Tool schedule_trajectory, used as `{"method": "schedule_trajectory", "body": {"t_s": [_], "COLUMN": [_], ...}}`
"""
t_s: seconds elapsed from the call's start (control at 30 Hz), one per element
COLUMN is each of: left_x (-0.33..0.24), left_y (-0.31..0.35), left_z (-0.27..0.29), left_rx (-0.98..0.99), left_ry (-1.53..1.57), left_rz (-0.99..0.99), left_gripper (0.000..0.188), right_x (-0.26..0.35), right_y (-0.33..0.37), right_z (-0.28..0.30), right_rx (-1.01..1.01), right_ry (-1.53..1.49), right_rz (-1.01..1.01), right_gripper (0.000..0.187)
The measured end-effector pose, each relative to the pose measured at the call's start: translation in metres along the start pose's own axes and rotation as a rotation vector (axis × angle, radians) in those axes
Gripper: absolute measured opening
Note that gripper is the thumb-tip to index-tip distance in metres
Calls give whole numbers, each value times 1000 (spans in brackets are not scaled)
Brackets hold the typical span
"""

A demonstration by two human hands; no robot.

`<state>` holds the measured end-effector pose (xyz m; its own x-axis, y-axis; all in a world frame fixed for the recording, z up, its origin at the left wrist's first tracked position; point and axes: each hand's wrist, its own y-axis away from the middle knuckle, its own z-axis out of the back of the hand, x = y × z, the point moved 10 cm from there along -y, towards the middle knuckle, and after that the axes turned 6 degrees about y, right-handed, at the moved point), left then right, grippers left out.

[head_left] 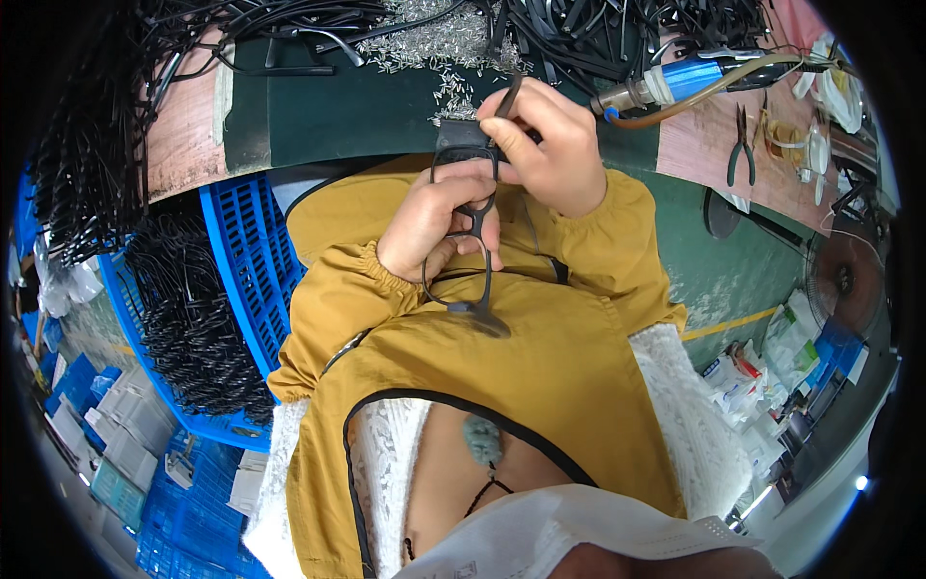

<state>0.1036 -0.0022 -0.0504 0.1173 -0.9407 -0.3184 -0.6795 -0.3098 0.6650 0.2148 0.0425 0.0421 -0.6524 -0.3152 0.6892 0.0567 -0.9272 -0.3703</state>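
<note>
A black eyeglass frame [489, 275] hangs in front of my apron, turned so that its two rims lie one above the other. My left hand [424, 224] is closed round its middle, with fingers passing through and behind the rims. At the upper end of the frame, my right hand [562, 145] pinches a dark temple arm [508, 100] between thumb and forefinger. That arm's end meets the frame's corner by a dark block [461, 135] at the table edge; whether they are joined I cannot tell. Small silvery screws or pins [453, 92] lie scattered just beyond.
Heaps of black temple arms [569, 39] cover the table's far side. A blue-bodied power screwdriver [690, 79] with a brown hose lies at right, near black-handled pliers [741, 154]. At left stands a blue basket [253, 261] full of black frame parts. A fan [844, 280] is far right.
</note>
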Motion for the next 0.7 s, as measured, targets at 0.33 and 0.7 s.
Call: {"method": "schedule_trajectory", "body": {"t_s": [0.33,0.7], "left_x": [-4,-57], "left_y": [4,3], "left_z": [-4,-34], "left_rx": [99,147], "left_ry": [0,-212], "left_rz": [-3,-379], "left_gripper": [33,57], "right_x": [-6,-119], "right_y": [10,5], "right_z": [10,121], "right_rx": [-72,-672], "right_ry": [-202,-795], "right_rz": [-235,-126], "right_gripper": [20,45]}}
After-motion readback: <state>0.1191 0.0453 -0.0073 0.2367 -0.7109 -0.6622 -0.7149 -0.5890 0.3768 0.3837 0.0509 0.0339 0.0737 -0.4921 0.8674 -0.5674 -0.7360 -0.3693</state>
